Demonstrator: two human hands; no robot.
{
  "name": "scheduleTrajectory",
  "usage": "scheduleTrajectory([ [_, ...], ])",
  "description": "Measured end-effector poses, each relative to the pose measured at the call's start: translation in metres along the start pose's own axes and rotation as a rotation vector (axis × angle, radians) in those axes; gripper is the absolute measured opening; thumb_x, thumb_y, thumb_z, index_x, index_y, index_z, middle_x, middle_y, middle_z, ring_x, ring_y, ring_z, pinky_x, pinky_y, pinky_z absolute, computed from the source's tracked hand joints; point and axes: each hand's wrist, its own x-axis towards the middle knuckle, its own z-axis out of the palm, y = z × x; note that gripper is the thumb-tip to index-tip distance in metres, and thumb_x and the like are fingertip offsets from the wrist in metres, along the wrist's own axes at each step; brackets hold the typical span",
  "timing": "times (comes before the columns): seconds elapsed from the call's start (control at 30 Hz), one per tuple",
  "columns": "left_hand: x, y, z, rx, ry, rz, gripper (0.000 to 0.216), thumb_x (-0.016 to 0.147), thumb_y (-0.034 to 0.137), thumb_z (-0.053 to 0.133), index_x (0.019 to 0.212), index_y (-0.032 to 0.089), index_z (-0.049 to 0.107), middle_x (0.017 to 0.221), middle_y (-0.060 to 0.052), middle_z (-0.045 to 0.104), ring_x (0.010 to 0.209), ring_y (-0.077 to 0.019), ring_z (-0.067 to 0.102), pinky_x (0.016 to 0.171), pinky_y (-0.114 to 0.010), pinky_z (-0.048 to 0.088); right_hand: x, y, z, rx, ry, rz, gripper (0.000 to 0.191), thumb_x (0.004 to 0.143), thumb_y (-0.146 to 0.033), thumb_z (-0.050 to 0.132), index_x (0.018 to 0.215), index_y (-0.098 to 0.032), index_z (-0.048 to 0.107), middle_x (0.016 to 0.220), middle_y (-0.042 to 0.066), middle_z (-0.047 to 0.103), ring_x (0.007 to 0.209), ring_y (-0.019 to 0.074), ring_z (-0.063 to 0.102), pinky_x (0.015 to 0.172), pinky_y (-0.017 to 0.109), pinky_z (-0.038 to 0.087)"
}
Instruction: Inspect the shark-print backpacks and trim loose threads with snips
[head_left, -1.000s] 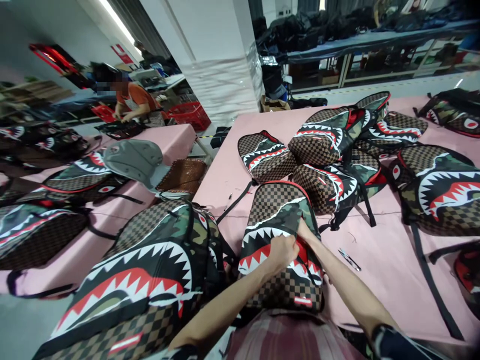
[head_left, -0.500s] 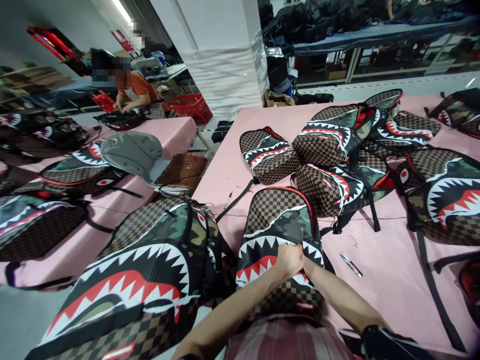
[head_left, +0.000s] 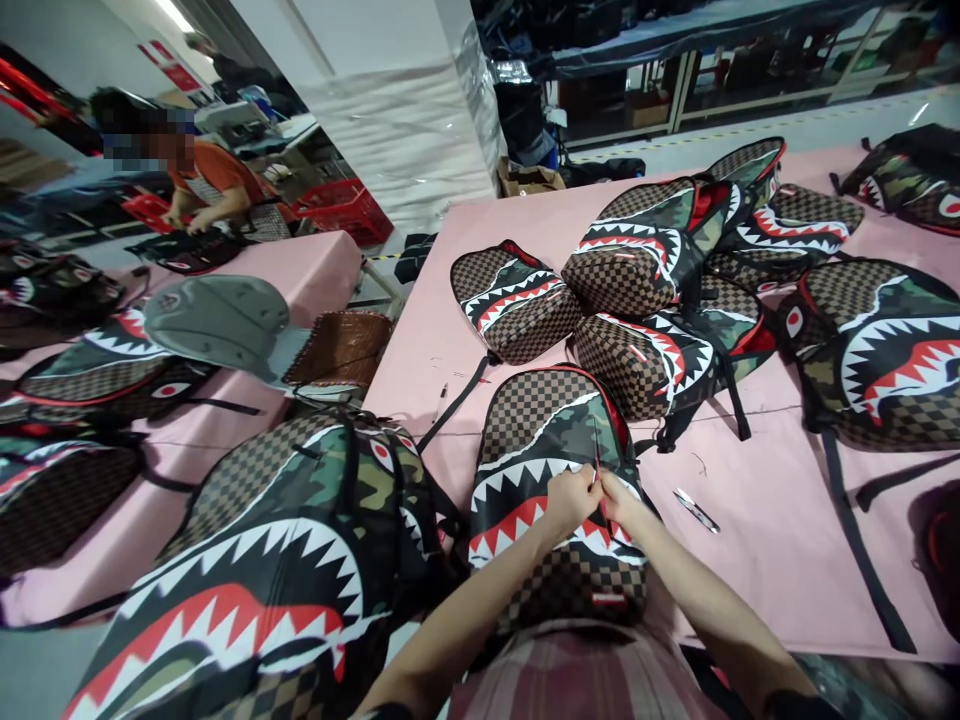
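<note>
One checkered backpack (head_left: 521,475) with a toothed shark mouth lies front up at the near edge of the pink table (head_left: 787,520), directly before the person, its right side under both hands. The left hand (head_left: 574,502) is curled closed, its fingertips pinching the front near a narrow red strip; the right hand (head_left: 619,498) meets it there, fingers also drawn together on the bag, though the exact bit gripped is too small to tell. To the right lie small metal snips (head_left: 696,510); beyond the bag's upper left is a thin pen (head_left: 441,402). A larger shark backpack (head_left: 247,560) stands close on the left, and several more backpacks (head_left: 626,250) are heaped farther back. Past a gray chair (head_left: 217,320), a co-worker in orange (head_left: 221,180) bends over a dark bag (head_left: 187,250), left of a white pillar (head_left: 390,120).
</note>
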Motion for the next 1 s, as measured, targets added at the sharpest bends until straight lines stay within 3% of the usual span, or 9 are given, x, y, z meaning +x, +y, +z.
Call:
scheduleTrajectory([
  [0.13, 0.013, 0.004, 0.013, 0.027, -0.035, -0.008, 0.029, 0.088, 0.032, 0.033, 0.098, 0.020, 0.058, 0.083, -0.007, 0.068, 0.081, -0.0217, 0.064, 0.069, -0.029, 0.044, -0.026, -0.028, -0.066, -0.126, 0.026, -0.046, 0.037, 0.084, -0.045, 0.049, 0.104, -0.016, 0.061, 0.110, 0.011, 0.063, 0.096, 0.0184, 0.060, 0.085, 0.032, 0.046],
  [0.17, 0.018, 0.006, 0.017, 0.032, -0.046, -0.001, 0.030, 0.089, 0.033, 0.033, 0.099, 0.019, 0.058, 0.083, -0.009, 0.068, 0.081, -0.0227, 0.064, 0.068, -0.030, 0.044, -0.036, -0.034, -0.089, -0.263, 0.121, -0.114, 0.039, 0.084, -0.047, 0.048, 0.108, -0.018, 0.059, 0.112, 0.011, 0.062, 0.098, 0.0191, 0.060, 0.085, 0.033, 0.046],
  [0.23, 0.028, 0.011, 0.025, 0.033, -0.071, 0.027, 0.033, 0.088, 0.038, 0.037, 0.100, 0.016, 0.058, 0.081, -0.011, 0.068, 0.080, -0.0246, 0.064, 0.067, -0.031, 0.044, -0.054, -0.035, -0.132, -0.624, 0.503, -0.208, 0.040, 0.082, -0.049, 0.046, 0.106, -0.020, 0.060, 0.105, 0.010, 0.065, 0.095, 0.0210, 0.061, 0.082, 0.035, 0.047],
  [0.37, 0.049, 0.010, 0.026, -0.009, -0.097, 0.093, 0.032, 0.081, 0.049, 0.050, 0.094, 0.022, 0.061, 0.077, -0.005, 0.067, 0.076, -0.0202, 0.064, 0.064, -0.026, 0.042, -0.073, 0.005, -0.188, -0.852, 0.728, -0.193, 0.039, 0.061, -0.038, 0.067, 0.095, -0.020, 0.064, 0.104, 0.012, 0.062, 0.105, 0.0300, 0.053, 0.087, 0.041, 0.040],
  [0.47, 0.067, -0.006, 0.013, -0.029, -0.032, 0.071, 0.027, 0.089, 0.043, 0.040, 0.099, 0.027, 0.060, 0.090, -0.001, 0.066, 0.079, -0.0155, 0.061, 0.065, -0.024, 0.040, -0.075, 0.047, -0.204, -1.083, 0.788, -0.247, 0.037, 0.065, -0.034, 0.060, 0.099, -0.019, 0.063, 0.105, 0.012, 0.059, 0.103, 0.0282, 0.052, 0.088, 0.039, 0.039],
  [0.57, 0.092, -0.027, -0.004, 0.012, 0.138, 0.043, 0.026, 0.091, 0.034, 0.038, 0.107, 0.024, 0.056, 0.104, -0.005, 0.060, 0.091, -0.0174, 0.055, 0.073, -0.028, 0.038, -0.075, 0.063, -0.212, -1.101, 0.779, -0.269, 0.035, 0.070, -0.032, 0.051, 0.100, -0.018, 0.062, 0.099, 0.011, 0.060, 0.096, 0.0266, 0.054, 0.085, 0.038, 0.040],
  [0.67, 0.118, -0.041, -0.011, 0.109, 0.304, 0.152, 0.019, 0.087, 0.032, 0.048, 0.100, 0.024, 0.060, 0.097, -0.005, 0.059, 0.094, -0.0203, 0.050, 0.079, -0.034, 0.033, -0.072, 0.048, -0.215, -1.049, 0.754, -0.272, 0.034, 0.070, -0.036, 0.050, 0.095, -0.018, 0.064, 0.096, 0.010, 0.063, 0.089, 0.0264, 0.057, 0.083, 0.038, 0.041],
  [0.73, 0.133, -0.045, -0.011, 0.152, 0.320, 0.228, 0.017, 0.086, 0.032, 0.050, 0.097, 0.024, 0.061, 0.095, -0.005, 0.058, 0.093, -0.0208, 0.048, 0.080, -0.036, 0.031, -0.065, 0.031, -0.210, -0.993, 0.763, -0.291, 0.037, 0.073, -0.041, 0.046, 0.096, -0.018, 0.063, 0.097, 0.011, 0.064, 0.090, 0.0266, 0.058, 0.082, 0.039, 0.042],
  [1.0, 0.161, -0.046, -0.008, 0.247, 0.212, 0.408, 0.025, 0.090, 0.017, 0.038, 0.081, 0.018, 0.062, 0.085, -0.005, 0.058, 0.086, -0.0183, 0.046, 0.079, -0.036, 0.029, 0.015, -0.024, -0.113, -0.824, 0.529, -0.473, 0.048, 0.084, -0.046, 0.032, 0.109, -0.015, 0.060, 0.092, 0.007, 0.067, 0.081, 0.0191, 0.061, 0.074, 0.032, 0.048],
])
